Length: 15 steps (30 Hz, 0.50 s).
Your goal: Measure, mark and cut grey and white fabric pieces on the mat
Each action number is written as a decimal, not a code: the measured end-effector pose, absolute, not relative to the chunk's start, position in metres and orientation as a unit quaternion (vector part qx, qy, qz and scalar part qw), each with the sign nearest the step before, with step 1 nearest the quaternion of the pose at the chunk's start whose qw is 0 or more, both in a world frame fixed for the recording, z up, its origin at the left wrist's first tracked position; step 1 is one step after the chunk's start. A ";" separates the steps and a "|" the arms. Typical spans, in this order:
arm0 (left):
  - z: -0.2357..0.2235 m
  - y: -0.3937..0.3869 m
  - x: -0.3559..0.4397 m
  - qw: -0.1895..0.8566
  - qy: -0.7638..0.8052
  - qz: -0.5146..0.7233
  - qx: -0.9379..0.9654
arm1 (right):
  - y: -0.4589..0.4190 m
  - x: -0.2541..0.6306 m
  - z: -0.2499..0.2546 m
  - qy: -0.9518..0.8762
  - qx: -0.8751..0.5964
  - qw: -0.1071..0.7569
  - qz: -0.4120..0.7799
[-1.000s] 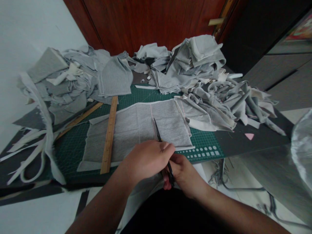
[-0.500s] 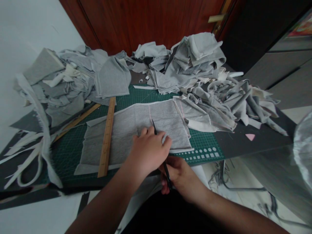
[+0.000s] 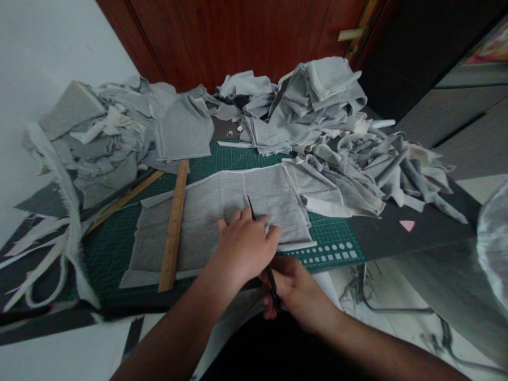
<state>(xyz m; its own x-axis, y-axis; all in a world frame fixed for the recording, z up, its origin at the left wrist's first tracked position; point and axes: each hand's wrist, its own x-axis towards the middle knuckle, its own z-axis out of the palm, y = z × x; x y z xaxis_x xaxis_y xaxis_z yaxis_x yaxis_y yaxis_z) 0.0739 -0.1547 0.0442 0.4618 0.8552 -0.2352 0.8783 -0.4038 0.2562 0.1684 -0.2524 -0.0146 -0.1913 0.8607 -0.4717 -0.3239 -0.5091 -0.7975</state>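
Head view shows the left hand (image 3: 249, 242) loosely spread on cloth (image 3: 202, 211), right hand (image 3: 296, 283) wrapped round scissors (image 3: 273, 288) best kept along the line (image 3: 244, 185).

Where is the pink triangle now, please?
In the head view, the pink triangle lies on the dark tabletop, right of the green mat, just in front of the grey scraps.

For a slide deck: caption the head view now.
Left hand on gray fabric over a green cutting mat; right hand holding black scissors.
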 end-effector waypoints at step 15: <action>0.050 -0.151 0.070 0.172 0.502 -0.059 0.846 | -0.245 0.166 -0.016 -0.260 -0.488 0.430 0.714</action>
<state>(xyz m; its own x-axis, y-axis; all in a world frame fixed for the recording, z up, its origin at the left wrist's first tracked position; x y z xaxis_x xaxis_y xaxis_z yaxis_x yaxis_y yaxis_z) 0.0700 -0.1510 0.0495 0.4894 0.8285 -0.2721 0.8689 -0.4367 0.2329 0.1659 -0.2453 -0.0157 -0.1548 0.8674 -0.4730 -0.3598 -0.4954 -0.7907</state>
